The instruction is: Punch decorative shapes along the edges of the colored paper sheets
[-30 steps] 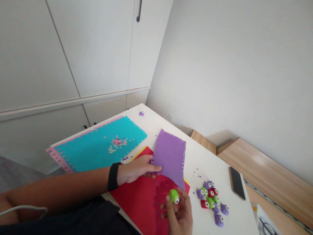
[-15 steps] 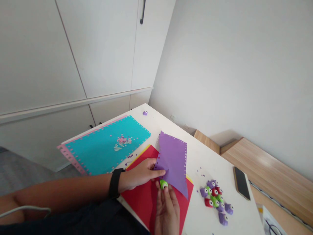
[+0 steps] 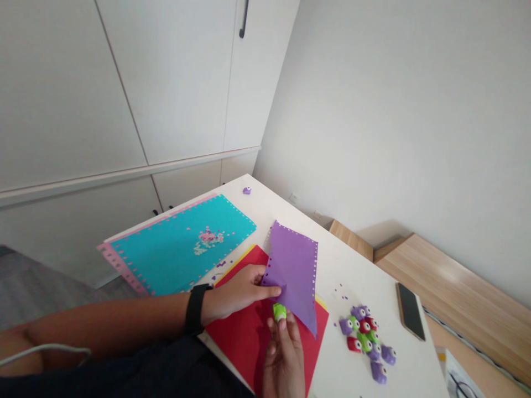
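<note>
Between the thumb and fingers of my left hand (image 3: 244,290) is a sheet of purple paper (image 3: 293,265), raised and bent, with punched holes along its edges. My right hand (image 3: 286,348) is closed on a small green hole punch (image 3: 279,312) with a white eye-like button. The punch sits at the lower edge of the purple paper, close to my left thumb; whether the paper is inside its slot cannot be made out. Below both hands lies red paper (image 3: 236,326), with a yellow sheet (image 3: 322,303) showing under its edge.
Several purple, green and red hole punches (image 3: 365,334) are grouped at the right. Blue paper (image 3: 166,249) with punched edges and loose confetti (image 3: 209,239) lies left, over pink paper (image 3: 120,270). A lone purple punch (image 3: 247,190) stands near the far corner; a phone (image 3: 410,310) lies at the right edge.
The green punch has turned a little in my right hand, and the right fingers have shifted around it. My left hand keeps its hold on the purple paper.
</note>
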A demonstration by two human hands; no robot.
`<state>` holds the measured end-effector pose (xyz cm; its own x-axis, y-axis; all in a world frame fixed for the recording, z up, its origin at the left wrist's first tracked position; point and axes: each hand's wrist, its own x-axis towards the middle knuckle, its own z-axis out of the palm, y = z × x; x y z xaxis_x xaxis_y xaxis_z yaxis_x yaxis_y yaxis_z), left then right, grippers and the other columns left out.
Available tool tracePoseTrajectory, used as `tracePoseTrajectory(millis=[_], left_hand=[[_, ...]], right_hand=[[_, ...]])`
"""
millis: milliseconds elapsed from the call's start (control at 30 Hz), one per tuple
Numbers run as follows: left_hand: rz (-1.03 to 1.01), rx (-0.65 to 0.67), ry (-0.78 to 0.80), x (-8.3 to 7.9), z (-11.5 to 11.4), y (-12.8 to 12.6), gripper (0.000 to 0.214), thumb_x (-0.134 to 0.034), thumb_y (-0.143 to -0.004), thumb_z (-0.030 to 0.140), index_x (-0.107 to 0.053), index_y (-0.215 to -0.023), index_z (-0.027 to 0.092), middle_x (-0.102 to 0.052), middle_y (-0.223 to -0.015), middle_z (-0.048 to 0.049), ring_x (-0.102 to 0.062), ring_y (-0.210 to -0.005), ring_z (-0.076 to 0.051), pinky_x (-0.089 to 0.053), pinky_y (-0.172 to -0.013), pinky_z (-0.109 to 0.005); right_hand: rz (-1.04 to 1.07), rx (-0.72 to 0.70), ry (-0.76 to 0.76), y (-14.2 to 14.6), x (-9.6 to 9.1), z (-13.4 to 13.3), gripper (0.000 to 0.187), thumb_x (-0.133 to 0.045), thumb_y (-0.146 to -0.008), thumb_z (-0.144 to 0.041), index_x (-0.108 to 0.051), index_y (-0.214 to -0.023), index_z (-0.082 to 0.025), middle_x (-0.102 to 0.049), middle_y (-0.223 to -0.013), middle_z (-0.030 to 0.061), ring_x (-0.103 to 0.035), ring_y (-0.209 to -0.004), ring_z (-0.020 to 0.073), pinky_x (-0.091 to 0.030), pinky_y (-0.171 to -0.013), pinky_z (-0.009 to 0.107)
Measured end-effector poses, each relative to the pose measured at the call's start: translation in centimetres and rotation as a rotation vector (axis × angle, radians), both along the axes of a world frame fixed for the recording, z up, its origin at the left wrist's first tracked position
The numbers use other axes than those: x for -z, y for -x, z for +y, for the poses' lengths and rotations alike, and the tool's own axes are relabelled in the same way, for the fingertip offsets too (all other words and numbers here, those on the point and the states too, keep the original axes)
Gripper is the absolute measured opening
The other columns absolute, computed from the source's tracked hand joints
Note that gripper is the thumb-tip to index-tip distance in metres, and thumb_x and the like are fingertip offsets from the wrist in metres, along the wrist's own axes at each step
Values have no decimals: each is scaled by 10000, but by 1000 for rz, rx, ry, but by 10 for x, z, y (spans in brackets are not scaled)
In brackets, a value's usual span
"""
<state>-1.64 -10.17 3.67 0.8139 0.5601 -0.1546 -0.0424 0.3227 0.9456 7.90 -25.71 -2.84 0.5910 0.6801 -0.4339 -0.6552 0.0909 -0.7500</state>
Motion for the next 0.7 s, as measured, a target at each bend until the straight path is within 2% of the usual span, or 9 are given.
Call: tracePoseTrajectory(millis=[100, 200, 433, 567, 700], left_hand=[[-39, -2, -54, 2, 2, -1, 299, -758, -826, 379, -739, -1005, 140, -773, -1021, -87, -699, -969, -260, -509, -852, -338], [-22, -9, -96, 2, 3, -1, 275, -752, -832, 374, -730, -974, 139, -774, -982, -72, -697, -913, -233, -510, -813, -312], [41, -49, -207, 2, 4, -1, 299, -742, -846, 422, -709, -946, 142, -758, -905, -47, -682, -825, -203, -489, -704, -266], [37, -53, -218, 2, 3, -1, 314, -742, -848, 430, -707, -973, 144, -759, -938, -52, -685, -857, -209, -500, -723, -271], [26, -43, -223, 3, 4, 0, 317, -751, -845, 423, -702, -968, 136, -754, -921, -53, -683, -835, -205, -493, -703, -269]], right_hand=[[-20, -24, 4, 0, -2, 1, 521, -909, -688, -383, -674, -1136, -260, -745, -1152, 64, -729, -1048, 256, -627, -688, 283], [72, -23, -18, 1, -11, 3, 532, -940, -647, -352, -692, -1099, -219, -746, -1136, 70, -721, -1076, 251, -626, -739, 255], [184, -8, -41, 4, -24, 8, 525, -950, -646, -300, -687, -1091, -206, -741, -1141, 73, -707, -1113, 251, -607, -733, 219], [125, 8, -27, 4, -22, 10, 540, -936, -679, -336, -640, -1119, -232, -729, -1155, 60, -718, -1076, 238, -577, -681, 207], [-43, 21, -27, 5, -24, 11, 517, -897, -727, -380, -617, -1134, -226, -715, -1105, 67, -731, -957, 232, -503, -540, 200]])
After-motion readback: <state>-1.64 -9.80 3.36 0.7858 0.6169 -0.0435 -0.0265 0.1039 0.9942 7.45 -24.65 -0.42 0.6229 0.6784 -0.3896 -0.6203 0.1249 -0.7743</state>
